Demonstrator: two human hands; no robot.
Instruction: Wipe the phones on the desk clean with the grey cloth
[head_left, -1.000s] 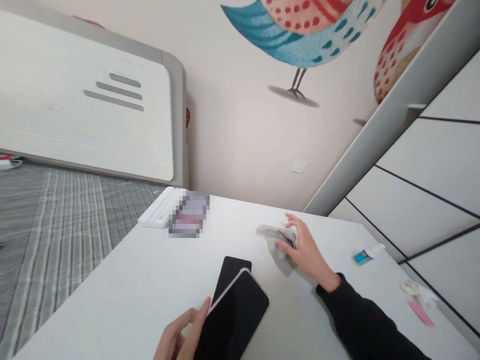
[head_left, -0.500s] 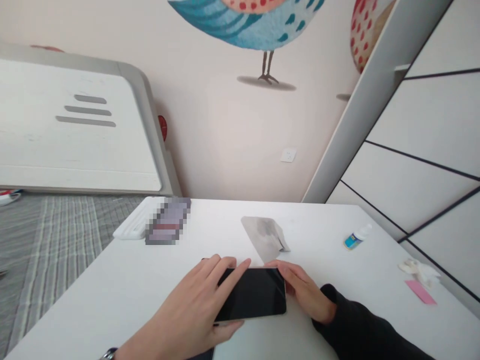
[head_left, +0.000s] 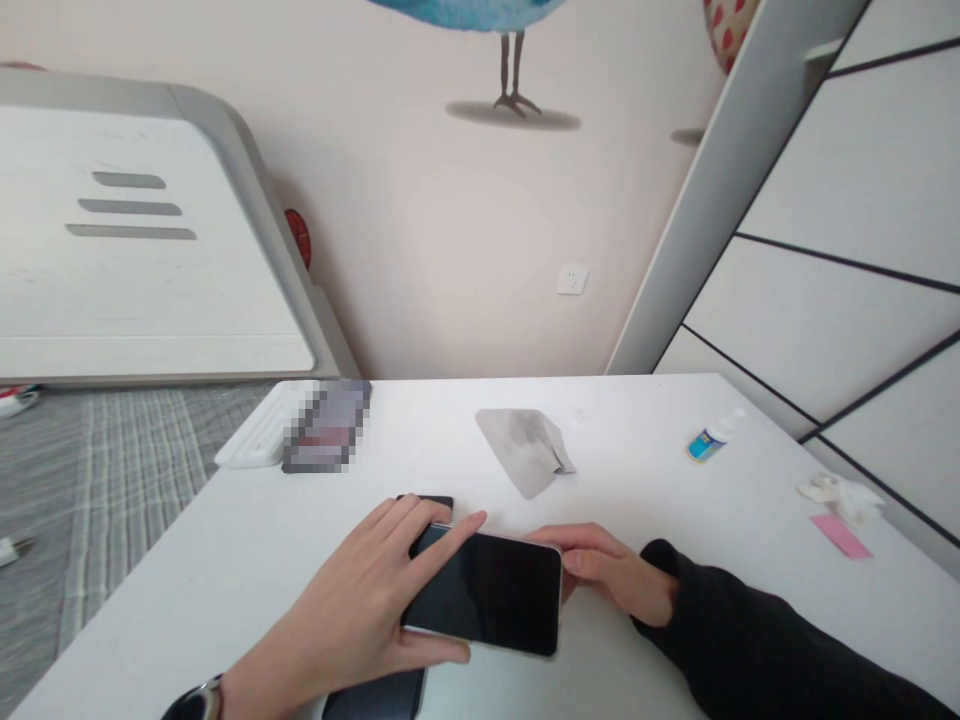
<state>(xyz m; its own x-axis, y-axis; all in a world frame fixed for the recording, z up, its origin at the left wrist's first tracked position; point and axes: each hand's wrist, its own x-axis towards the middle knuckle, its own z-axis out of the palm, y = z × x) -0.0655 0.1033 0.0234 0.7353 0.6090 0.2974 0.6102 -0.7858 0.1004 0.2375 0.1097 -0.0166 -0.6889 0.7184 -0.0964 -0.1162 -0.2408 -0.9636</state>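
Far left, past the bench [head_left: 187, 580], there's a striped grey cover [head_left: 127, 470]. At ten o'clock from the held phone, a white case [head_left: 259, 437] sits right up against a dark slab [head_left: 326, 430] whose screen is blurred out.

Left hand [head_left: 375, 585] is at nine o'clock with a solid grip on the black-screened phone [head_left: 495, 590]: fingers over the far edge, thumb along the near one. There's a second dark phone [head_left: 375, 698] flat on the bench partly under that hand, its far end peeking out around eleven.

Just past twelve, the grey cloth [head_left: 519, 448] lies loose on the bench. A second ago the right hand had it; now that hand's over at the phone, so I'd say both hands are free for the phone work and the cloth's parked. Also, the phone was about level half a second back, now its right end dips.

Right hand [head_left: 611, 570] is at three, fingers by the phone's upper right corner; can't tell if that grip is actually pinching anything.

Small bottle [head_left: 709, 440] tipped over at two, pink slip [head_left: 841, 537] near three.
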